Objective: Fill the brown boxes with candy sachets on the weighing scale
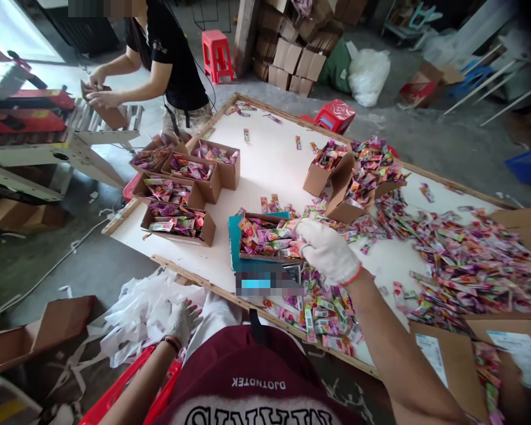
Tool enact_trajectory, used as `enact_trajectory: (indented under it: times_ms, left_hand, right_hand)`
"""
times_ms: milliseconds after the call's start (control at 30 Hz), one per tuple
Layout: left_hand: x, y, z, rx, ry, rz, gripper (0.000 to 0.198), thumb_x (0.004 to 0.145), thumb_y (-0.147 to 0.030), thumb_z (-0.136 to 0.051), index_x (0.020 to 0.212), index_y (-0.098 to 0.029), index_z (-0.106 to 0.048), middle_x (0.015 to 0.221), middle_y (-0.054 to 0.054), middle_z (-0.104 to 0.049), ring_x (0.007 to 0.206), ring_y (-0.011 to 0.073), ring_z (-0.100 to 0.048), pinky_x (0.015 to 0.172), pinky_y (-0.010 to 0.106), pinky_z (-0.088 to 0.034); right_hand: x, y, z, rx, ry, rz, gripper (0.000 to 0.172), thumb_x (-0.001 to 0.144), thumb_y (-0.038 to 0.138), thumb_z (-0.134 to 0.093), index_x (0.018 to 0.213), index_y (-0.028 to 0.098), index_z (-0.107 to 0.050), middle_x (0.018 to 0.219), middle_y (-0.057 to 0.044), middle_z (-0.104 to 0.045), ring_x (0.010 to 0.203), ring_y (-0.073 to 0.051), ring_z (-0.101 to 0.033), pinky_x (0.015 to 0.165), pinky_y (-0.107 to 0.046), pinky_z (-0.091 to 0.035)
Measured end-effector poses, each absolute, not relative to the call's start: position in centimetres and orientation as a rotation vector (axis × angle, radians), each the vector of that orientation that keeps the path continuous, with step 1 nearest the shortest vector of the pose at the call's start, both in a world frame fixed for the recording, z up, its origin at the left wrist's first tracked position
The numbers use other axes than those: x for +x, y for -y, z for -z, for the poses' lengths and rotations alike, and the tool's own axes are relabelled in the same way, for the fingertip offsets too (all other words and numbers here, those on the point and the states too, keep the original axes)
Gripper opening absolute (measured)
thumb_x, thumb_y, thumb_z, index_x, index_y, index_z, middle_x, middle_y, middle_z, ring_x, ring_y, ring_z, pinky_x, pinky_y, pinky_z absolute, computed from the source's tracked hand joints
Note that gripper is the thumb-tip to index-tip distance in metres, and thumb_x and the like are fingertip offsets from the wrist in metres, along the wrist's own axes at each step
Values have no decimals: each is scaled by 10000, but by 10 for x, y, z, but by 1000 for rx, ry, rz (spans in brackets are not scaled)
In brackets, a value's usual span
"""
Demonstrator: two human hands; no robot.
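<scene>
My right hand (327,248), in a white glove with bare fingertips, reaches over the right end of a small cardboard box (272,257). Its fingers are bent closed on a few colourful sachets (279,244) at the top of that box. The box, full of sachets, rests on a teal-topped scale (235,248) with a lit blue display. Down at my left side, beside my leg, my left hand (183,321) is gloved too and holds nothing, its fingers loosely stretched. White plastic strips (137,313) lie next to it.
Several filled boxes (177,224) stand at the table's left. Others (327,168) stand at the far side, by a large heap of loose sachets (482,260). A co-worker (163,65) handles a box at a roller conveyor (86,118). Open cartons (442,354) flank my right arm.
</scene>
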State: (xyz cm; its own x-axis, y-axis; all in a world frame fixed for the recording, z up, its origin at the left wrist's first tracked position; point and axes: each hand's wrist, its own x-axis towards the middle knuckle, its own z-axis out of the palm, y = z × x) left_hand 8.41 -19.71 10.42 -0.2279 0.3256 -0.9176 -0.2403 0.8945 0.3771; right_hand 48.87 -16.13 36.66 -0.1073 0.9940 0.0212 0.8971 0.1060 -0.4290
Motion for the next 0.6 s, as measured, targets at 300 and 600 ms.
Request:
enact_trajectory:
  times_ms: [300,600]
  left_hand:
    - [89,185,-116,147,-1638,-600,205,945,-328,-509,1080,-191,-580,1061,100,-654,828,206,-688,705,340,-565]
    - [111,191,-128,203,-1610,-537,195,939,-266,-478,1068,-168,-587,990,103,-645,769,209,-679,687,354,-558]
  right_hand:
    - [473,128,-335,-2115,2421,-478,459,857,126,-540,1289,200,-676,1219,-118,-703,1023,-276,-713,860,-356,-537]
    - [526,210,-403,-2222,1893,-361,164,907,377,-589,957,230,-642,839,-38,-675,735,-205,-628,657,-317,-485]
